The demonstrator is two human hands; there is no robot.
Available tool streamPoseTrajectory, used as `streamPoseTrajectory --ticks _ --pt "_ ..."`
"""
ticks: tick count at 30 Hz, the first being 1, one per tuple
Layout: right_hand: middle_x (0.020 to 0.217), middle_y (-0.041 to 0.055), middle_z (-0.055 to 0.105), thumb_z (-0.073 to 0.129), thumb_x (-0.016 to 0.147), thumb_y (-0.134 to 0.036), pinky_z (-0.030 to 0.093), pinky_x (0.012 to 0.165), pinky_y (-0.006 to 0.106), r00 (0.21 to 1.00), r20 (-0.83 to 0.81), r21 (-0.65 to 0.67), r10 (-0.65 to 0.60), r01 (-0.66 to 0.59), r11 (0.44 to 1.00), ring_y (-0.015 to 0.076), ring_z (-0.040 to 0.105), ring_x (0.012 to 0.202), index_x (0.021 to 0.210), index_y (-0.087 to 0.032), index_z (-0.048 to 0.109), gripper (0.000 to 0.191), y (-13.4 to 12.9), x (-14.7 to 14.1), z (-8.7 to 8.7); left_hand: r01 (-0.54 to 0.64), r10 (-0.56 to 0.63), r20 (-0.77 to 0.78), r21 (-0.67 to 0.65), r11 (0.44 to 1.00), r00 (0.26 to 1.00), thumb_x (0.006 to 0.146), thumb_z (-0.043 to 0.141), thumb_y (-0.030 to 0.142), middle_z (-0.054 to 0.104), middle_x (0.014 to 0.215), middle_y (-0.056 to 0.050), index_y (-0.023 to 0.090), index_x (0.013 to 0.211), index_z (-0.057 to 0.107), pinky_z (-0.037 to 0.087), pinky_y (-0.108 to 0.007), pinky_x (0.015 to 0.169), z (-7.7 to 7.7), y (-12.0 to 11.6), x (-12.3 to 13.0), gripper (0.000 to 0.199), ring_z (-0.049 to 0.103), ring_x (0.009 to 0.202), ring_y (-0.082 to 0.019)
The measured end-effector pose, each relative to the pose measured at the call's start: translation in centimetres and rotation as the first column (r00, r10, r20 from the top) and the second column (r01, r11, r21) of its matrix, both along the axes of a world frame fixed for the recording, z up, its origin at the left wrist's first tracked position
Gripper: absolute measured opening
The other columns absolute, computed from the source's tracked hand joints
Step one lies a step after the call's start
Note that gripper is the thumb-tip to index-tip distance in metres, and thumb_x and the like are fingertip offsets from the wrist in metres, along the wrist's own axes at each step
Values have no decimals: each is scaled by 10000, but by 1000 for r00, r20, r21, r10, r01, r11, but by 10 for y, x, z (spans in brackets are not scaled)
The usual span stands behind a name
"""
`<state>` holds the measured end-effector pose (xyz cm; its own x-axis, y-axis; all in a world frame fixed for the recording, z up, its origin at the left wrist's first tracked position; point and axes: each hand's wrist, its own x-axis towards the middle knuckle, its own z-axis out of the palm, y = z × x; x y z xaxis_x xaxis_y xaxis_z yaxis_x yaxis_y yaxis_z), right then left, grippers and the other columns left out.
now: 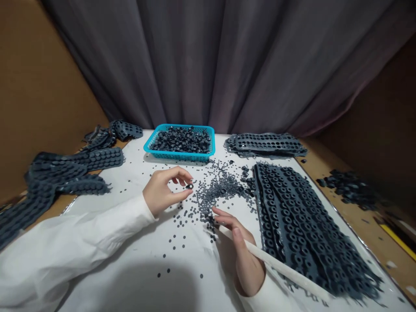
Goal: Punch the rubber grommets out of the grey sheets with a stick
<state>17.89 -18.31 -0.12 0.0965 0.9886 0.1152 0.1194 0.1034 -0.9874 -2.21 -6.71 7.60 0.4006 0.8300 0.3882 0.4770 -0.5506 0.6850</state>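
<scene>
My left hand (164, 190) pinches a small black ring-shaped piece (190, 186) between thumb and fingertips, above the white tabletop. The hole in the piece faces me. My right hand (242, 247) is lower and to the right, with a long white stick (286, 271) held under its thumb. The stick slants down to the right past the wrist, and its front end shows near the fingers. Many tiny dark discs (224, 186) lie scattered between and beyond both hands. To the right are dark rubbery sheets (292, 221) with rows of ring shapes.
A blue basket (211, 151) full of small black pieces stands at the back. Perforated dark strips (266, 143) are stacked at the back right. More dark strips (55, 177) hang over the left edge. A pile of black pieces (349, 188) lies far right, near a yellow tool (398, 242).
</scene>
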Motion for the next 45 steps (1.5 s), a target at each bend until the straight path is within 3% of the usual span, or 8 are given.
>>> streamPoseTrajectory --ticks 7,14,24,38,40,41,43,45 --pt "1207 87 628 315 939 -497 433 986 485 999 -28 28 -16 17 999 270 542 1176 968 -242 667 436 -4 -4 12 56 -55 -16 67 996 998 739 686 257 667 689 -17 177 746 667 467 -273 601 4 1 16 83 558 601 -137" --pt "1218 90 614 309 940 -492 426 989 491 999 -53 22 -1 2 1000 272 527 1184 981 -245 657 429 -6 -4 13 45 -44 39 -27 999 998 709 739 264 653 616 5 171 745 704 459 -238 542 1 -3 25 106 538 524 -110" --pt "1218 79 615 313 944 -492 414 1007 466 998 -64 14 2 -1 1000 259 530 1183 981 -248 653 420 -6 -4 13 165 -99 236 -278 946 967 720 649 145 655 799 -45 177 856 715 516 -283 642 -6 -16 29 155 591 710 -151" --pt "1207 65 619 318 946 -485 383 998 435 997 -78 2 -1 1 1000 250 529 1170 976 -262 653 403 -4 -5 11 225 -115 320 -335 915 940 701 647 37 665 837 -26 192 838 732 510 -194 725 -5 -24 30 224 618 785 -114" --pt "1204 67 620 320 945 -488 386 991 431 997 -78 0 1 -1 1000 250 531 1168 976 -260 653 404 -4 -5 11 230 -54 365 -457 859 930 671 693 40 666 846 -17 194 826 736 509 -170 728 -7 -23 31 222 622 783 -104" --pt "1205 68 620 320 944 -490 388 987 429 997 -78 -1 2 -2 1000 251 532 1167 976 -258 652 406 -4 -5 11 238 1 397 -552 799 918 650 714 36 670 839 -15 190 825 736 513 -159 716 -7 -23 32 235 627 768 -100" --pt "1205 71 621 319 943 -495 394 977 426 997 -80 -1 0 0 1000 252 535 1163 972 -252 652 414 -4 -5 11 258 188 440 -767 587 878 619 724 0 685 804 -26 164 835 733 526 -147 683 -9 -21 34 271 645 735 -106" --pt "1204 73 623 317 942 -500 397 971 423 996 -84 3 -1 2 1000 252 539 1157 966 -247 652 421 -4 -4 11 277 374 409 -892 358 832 635 671 -49 695 758 -47 128 844 727 544 -154 676 -10 -18 37 280 670 736 -127"
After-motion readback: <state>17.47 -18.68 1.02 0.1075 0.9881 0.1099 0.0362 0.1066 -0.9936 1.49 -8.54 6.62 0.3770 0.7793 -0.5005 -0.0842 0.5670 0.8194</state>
